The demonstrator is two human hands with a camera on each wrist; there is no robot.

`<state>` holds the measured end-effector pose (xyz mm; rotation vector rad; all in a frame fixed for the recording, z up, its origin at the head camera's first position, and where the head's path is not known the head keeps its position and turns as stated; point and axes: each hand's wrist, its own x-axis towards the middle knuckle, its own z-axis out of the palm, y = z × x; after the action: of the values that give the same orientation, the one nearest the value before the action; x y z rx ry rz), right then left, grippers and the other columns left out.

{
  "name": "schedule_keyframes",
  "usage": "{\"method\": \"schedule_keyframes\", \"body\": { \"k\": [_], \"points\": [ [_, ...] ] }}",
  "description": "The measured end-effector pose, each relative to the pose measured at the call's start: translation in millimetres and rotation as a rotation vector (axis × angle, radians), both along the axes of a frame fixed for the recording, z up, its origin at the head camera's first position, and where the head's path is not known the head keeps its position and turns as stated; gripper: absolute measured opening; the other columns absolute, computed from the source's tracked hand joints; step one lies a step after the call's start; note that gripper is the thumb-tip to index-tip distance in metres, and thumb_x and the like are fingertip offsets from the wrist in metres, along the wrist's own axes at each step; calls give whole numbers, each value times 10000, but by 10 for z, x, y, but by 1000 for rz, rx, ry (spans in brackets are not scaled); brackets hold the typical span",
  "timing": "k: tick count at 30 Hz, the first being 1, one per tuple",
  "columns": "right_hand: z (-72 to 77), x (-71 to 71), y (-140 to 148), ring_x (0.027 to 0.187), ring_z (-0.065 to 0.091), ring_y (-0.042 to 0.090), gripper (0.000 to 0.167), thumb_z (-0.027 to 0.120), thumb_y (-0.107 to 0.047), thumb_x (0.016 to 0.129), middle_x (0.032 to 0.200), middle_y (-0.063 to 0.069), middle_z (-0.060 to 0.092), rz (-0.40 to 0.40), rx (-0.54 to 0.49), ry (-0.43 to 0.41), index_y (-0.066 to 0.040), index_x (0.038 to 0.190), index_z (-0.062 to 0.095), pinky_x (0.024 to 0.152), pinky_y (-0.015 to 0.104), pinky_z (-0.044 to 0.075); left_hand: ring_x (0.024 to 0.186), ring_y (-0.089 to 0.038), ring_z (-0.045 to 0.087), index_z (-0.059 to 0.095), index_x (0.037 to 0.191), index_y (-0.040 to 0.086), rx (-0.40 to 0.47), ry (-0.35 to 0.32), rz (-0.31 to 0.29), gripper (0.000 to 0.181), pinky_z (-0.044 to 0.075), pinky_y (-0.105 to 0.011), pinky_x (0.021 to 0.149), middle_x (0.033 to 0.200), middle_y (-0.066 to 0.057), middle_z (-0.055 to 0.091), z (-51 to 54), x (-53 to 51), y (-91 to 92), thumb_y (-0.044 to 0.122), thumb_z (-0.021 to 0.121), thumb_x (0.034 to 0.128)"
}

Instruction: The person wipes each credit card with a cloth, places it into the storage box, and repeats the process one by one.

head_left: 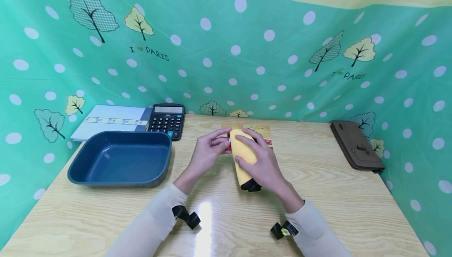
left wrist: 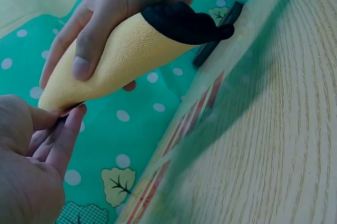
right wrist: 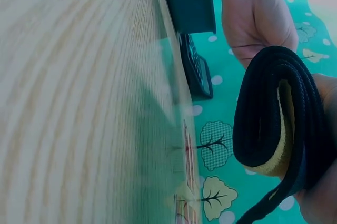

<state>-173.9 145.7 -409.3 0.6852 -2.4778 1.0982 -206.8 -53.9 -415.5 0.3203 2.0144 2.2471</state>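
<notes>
A rolled yellow cloth-like thing (head_left: 243,151) with a black edge at its near end is held above the table; the right wrist view shows the black layers (right wrist: 263,108) of the roll end-on. My right hand (head_left: 261,163) grips it from the right, thumb and fingers round it, also seen in the left wrist view (left wrist: 110,24). At its far end my left hand (head_left: 206,153) pinches the edge between thumb and fingertips, as the left wrist view shows (left wrist: 31,155). Behind the roll a red and yellow printed sheet (head_left: 266,133) lies on the table, partly covered.
A dark blue basin (head_left: 120,182) stands on the left of the table (head_left: 318,210). Behind it are a black calculator (head_left: 167,121) and a white and grey folder (head_left: 113,113). A brown case (head_left: 356,147) lies at the right edge, before a green dotted curtain (head_left: 226,72).
</notes>
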Motion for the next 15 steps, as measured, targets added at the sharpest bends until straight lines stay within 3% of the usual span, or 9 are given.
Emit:
{"method": "schedule_keyframes", "body": {
  "k": [12,15],
  "points": [
    [44,-43,76,1299,600,308,599,835,-163,865,1551,71,500,-54,-11,-14,-245,1420,627,863,427,552,915,-150,775,603,1395,-14,12,22,-11,408,661,-346,858,1154,-324,719,9,8,-3,-67,609,990],
    [62,-78,126,1290,603,311,601,836,-154,862,1546,73,504,-67,-27,-14,-236,1420,628,875,440,553,917,-171,778,613,1395,13,-3,11,0,414,664,-343,848,1146,-310,726,25,7,-13,-58,619,987]
  ]
}}
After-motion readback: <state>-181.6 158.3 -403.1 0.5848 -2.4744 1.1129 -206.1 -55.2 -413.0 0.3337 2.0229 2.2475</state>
